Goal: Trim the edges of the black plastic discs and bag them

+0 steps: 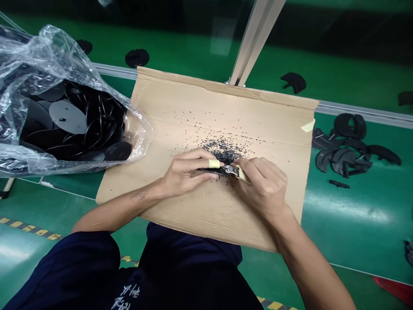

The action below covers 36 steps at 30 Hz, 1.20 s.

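Note:
Between the thumb and fingers of my left hand (189, 170) is a thin black plastic disc (211, 171), seen nearly edge-on. Yellow tape (214, 163) wraps one of that hand's fingers. My right hand (266, 183) is closed around cutting pliers (231, 170) with a yellowish grip, and their metal jaws meet the disc's right edge. Just beyond both hands, a heap of tiny black clippings (222, 150) lies scattered over a cardboard sheet (180, 103). My fingers hide part of the disc and most of the pliers' handles.
At left, a clear plastic bag (54, 56) gapes open, full of black discs (67, 117). Curved black parts (342, 159) are piled on the green table (355, 215) at right. A metal post (254, 43) rises behind the cardboard, and a yellow tape scrap (308, 125) sticks near its right edge.

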{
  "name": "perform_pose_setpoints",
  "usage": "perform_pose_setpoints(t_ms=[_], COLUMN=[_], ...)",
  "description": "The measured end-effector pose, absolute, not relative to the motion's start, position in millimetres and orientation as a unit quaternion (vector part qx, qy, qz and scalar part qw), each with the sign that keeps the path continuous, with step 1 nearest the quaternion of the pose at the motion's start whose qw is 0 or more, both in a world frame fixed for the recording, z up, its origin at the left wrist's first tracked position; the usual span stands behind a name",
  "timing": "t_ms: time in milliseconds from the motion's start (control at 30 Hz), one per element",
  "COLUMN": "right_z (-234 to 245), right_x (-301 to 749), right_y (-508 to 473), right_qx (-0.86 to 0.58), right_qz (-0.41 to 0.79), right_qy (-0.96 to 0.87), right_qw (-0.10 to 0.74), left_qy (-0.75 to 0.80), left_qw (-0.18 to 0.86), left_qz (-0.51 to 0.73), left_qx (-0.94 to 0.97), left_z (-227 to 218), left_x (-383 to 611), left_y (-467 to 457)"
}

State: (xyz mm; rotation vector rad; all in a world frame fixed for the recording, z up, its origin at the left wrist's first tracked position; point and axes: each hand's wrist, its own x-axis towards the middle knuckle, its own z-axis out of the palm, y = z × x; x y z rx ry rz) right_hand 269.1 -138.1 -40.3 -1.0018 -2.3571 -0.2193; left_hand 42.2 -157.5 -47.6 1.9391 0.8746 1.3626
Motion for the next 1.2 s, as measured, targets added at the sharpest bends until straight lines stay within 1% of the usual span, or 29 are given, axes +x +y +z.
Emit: perform_pose_setpoints(t_ms=[67,200,267,367,567,633,700,767,833,967,1033,1100,1200], right_z=[-42,-43,-43,-44,-45,-45,-45,-45,-45,-41,-39,-39,-40], right_x=[268,267,267,267,267,266,266,266,265,261,260,260,262], right_y=[-139,-141,-141,-138,-132,-132,-133,-134,-135,-138,-139,-139,-141], right_qx=[-0.377,-0.381,-0.392,-0.407,-0.405,-0.405,-0.403,-0.403,-0.413,-0.426,-0.412,-0.392,-0.349], right_qz=[-0.070,0.089,0.139,0.121,-0.001,-0.036,-0.045,-0.018,0.048,0.231,0.277,0.269,0.179], right_qy=[-0.877,-0.854,-0.834,-0.830,-0.863,-0.868,-0.870,-0.868,-0.852,-0.789,-0.773,-0.782,-0.832], right_qw=[0.289,0.343,0.362,0.361,0.302,0.286,0.279,0.290,0.317,0.378,0.394,0.402,0.393], left_qy=[0.329,0.349,0.364,0.371,0.366,0.365,0.368,0.377,0.388,0.401,0.399,0.389,0.384], left_qw=[0.301,0.290,0.280,0.272,0.268,0.255,0.228,0.201,0.197,0.274,0.307,0.296,0.211], left_qz=[0.509,0.500,0.496,0.492,0.480,0.473,0.462,0.457,0.473,0.520,0.526,0.517,0.457], left_qx=[0.736,0.738,0.737,0.739,0.751,0.760,0.774,0.780,0.766,0.703,0.685,0.702,0.774], left_z=[-46,-41,-39,-38,-41,-42,-43,-43,-43,-43,-44,-46,-52], left_x=[42,43,44,43,42,42,42,42,42,41,42,42,41], left_y=[-157,-158,-158,-158,-158,-157,-156,-154,-154,-154,-154,-154,-153])
